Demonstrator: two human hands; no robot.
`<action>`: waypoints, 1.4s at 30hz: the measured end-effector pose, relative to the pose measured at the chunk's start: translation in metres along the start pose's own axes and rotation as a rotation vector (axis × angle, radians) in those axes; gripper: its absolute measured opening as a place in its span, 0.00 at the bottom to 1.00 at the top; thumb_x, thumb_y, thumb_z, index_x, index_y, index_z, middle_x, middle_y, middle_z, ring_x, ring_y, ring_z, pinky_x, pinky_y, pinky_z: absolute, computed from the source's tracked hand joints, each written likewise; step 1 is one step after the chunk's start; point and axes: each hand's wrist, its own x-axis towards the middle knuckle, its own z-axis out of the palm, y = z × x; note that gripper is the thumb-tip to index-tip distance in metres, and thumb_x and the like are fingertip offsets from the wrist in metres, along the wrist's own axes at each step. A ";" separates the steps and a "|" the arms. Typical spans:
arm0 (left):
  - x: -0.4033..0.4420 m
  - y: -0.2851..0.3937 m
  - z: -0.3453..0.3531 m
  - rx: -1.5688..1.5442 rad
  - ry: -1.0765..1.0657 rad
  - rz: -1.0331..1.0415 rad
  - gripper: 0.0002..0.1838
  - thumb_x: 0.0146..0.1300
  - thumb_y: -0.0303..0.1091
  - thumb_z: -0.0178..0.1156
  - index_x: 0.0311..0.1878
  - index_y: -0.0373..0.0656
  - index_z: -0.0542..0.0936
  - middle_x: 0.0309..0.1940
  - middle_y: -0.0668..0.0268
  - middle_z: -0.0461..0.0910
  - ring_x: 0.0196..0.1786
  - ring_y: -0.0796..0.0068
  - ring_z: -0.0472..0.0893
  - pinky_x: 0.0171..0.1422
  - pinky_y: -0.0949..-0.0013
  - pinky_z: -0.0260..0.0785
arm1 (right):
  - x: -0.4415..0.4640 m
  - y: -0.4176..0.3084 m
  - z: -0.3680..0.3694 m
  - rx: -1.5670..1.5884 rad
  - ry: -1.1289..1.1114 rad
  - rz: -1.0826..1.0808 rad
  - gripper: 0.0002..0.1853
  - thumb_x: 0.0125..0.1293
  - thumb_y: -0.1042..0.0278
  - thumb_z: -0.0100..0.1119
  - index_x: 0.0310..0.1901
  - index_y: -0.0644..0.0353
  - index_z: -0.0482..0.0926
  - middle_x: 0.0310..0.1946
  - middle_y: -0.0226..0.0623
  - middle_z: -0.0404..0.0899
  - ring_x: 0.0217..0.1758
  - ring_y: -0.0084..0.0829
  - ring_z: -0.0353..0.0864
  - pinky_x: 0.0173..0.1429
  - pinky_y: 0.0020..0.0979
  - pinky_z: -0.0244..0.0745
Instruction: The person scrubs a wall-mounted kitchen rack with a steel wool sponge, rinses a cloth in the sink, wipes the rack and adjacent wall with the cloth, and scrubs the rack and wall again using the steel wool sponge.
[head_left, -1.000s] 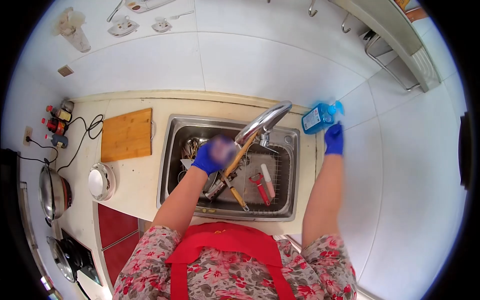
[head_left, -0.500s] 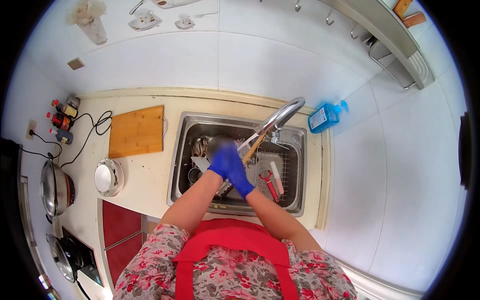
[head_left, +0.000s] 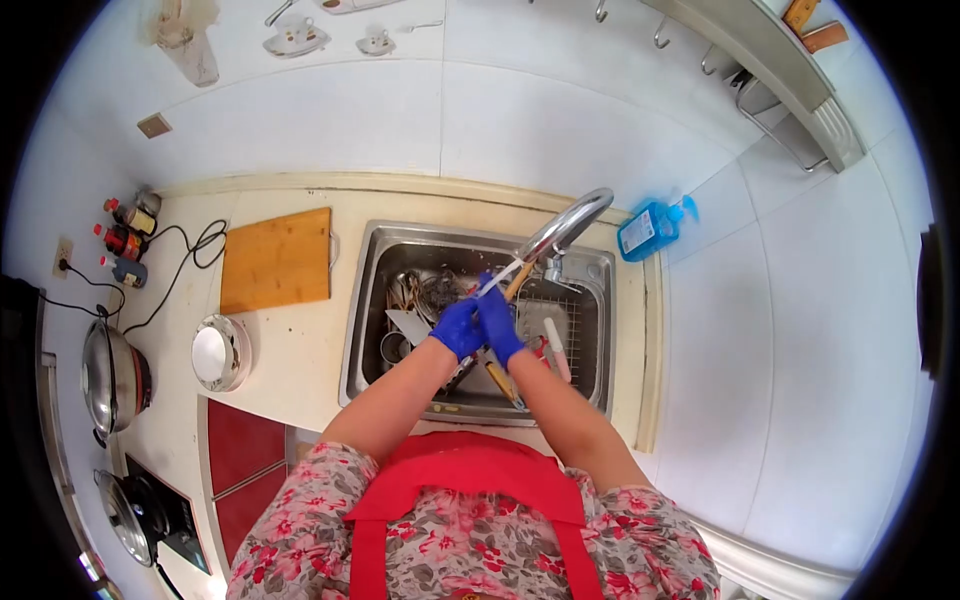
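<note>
My left hand [head_left: 458, 328], in a blue glove, is closed over the middle of the steel sink [head_left: 352, 345]. My right hand [head_left: 498, 322], gloved too, is pressed against it with closed fingers. Whatever lies between them is too hidden to name. Water from the curved faucet [head_left: 568, 224] runs onto the hands. A wooden handle [head_left: 520, 280] leans beneath the spout. Left of my hands are a dark mesh-like object [head_left: 438, 291], a white blade-like piece [head_left: 408, 325] and a round metal cup [head_left: 395, 347]. A yellow-handled tool [head_left: 502, 382] lies below; a white-and-pink tool [head_left: 557, 348] rests to the right.
A blue pump bottle [head_left: 648, 232] stands behind the sink's right corner. Left of the sink are a cutting board [head_left: 276, 262], stacked bowls [head_left: 216, 353], a black cord [head_left: 186, 262] and sauce bottles [head_left: 124, 242]. A lidded pan [head_left: 108, 370] stands at the far left.
My right hand has come from beside the blue bottle to my left hand. The blurred round object at my left hand no longer shows there; a dark mesh-like object is visible in the sink.
</note>
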 end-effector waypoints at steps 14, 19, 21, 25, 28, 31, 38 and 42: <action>-0.032 0.019 0.044 0.085 0.318 0.031 0.23 0.72 0.47 0.39 0.62 0.44 0.69 0.52 0.57 0.75 0.52 0.59 0.75 0.63 0.56 0.65 | -0.053 -0.023 0.004 0.051 -0.008 -0.269 0.15 0.62 0.76 0.49 0.51 0.63 0.71 0.46 0.43 0.74 0.50 0.37 0.74 0.60 0.33 0.66; 0.008 0.004 -0.003 -0.080 0.084 -0.096 0.25 0.72 0.50 0.36 0.61 0.44 0.70 0.53 0.56 0.76 0.51 0.57 0.76 0.59 0.57 0.67 | -0.053 -0.050 0.002 0.090 0.053 -0.152 0.15 0.63 0.76 0.48 0.52 0.62 0.71 0.46 0.43 0.75 0.50 0.37 0.76 0.57 0.34 0.68; 0.014 -0.005 -0.008 -0.061 0.106 -0.047 0.23 0.71 0.50 0.39 0.58 0.45 0.70 0.52 0.58 0.76 0.50 0.60 0.76 0.57 0.60 0.67 | -0.044 -0.047 0.001 0.119 0.047 -0.115 0.15 0.63 0.75 0.48 0.52 0.61 0.71 0.46 0.43 0.76 0.48 0.38 0.77 0.54 0.35 0.70; 0.007 -0.008 -0.011 0.109 0.038 0.076 0.20 0.69 0.50 0.44 0.54 0.47 0.72 0.49 0.61 0.76 0.50 0.68 0.75 0.54 0.65 0.68 | -0.023 -0.035 0.002 -0.205 0.098 -0.150 0.14 0.67 0.62 0.48 0.42 0.65 0.75 0.33 0.48 0.78 0.37 0.44 0.79 0.41 0.40 0.71; -0.010 -0.019 0.013 0.222 -0.052 0.148 0.18 0.67 0.50 0.47 0.50 0.48 0.73 0.47 0.63 0.77 0.49 0.74 0.75 0.52 0.69 0.68 | -0.005 -0.037 0.000 -0.209 0.205 -0.007 0.22 0.67 0.52 0.47 0.32 0.66 0.78 0.22 0.50 0.75 0.27 0.47 0.77 0.34 0.42 0.69; -0.042 -0.017 0.055 0.131 0.157 -0.046 0.23 0.67 0.59 0.44 0.50 0.50 0.72 0.46 0.64 0.75 0.50 0.69 0.74 0.55 0.61 0.67 | 0.023 -0.037 -0.027 -0.033 -0.062 0.291 0.18 0.66 0.54 0.50 0.35 0.63 0.78 0.23 0.46 0.76 0.26 0.36 0.75 0.35 0.37 0.70; 0.013 0.014 -0.015 -0.076 -0.039 0.028 0.19 0.69 0.53 0.43 0.50 0.52 0.75 0.41 0.62 0.77 0.45 0.64 0.76 0.49 0.58 0.70 | -0.023 -0.012 0.024 -0.547 0.239 -0.558 0.18 0.71 0.54 0.46 0.50 0.60 0.73 0.40 0.31 0.76 0.42 0.25 0.73 0.49 0.27 0.70; 0.011 -0.015 -0.013 -0.190 -0.302 -0.070 0.16 0.70 0.46 0.45 0.51 0.52 0.76 0.37 0.62 0.79 0.39 0.66 0.78 0.45 0.64 0.72 | -0.002 -0.033 -0.003 -0.037 -0.079 0.260 0.15 0.71 0.62 0.43 0.51 0.64 0.71 0.48 0.50 0.72 0.51 0.39 0.71 0.56 0.36 0.67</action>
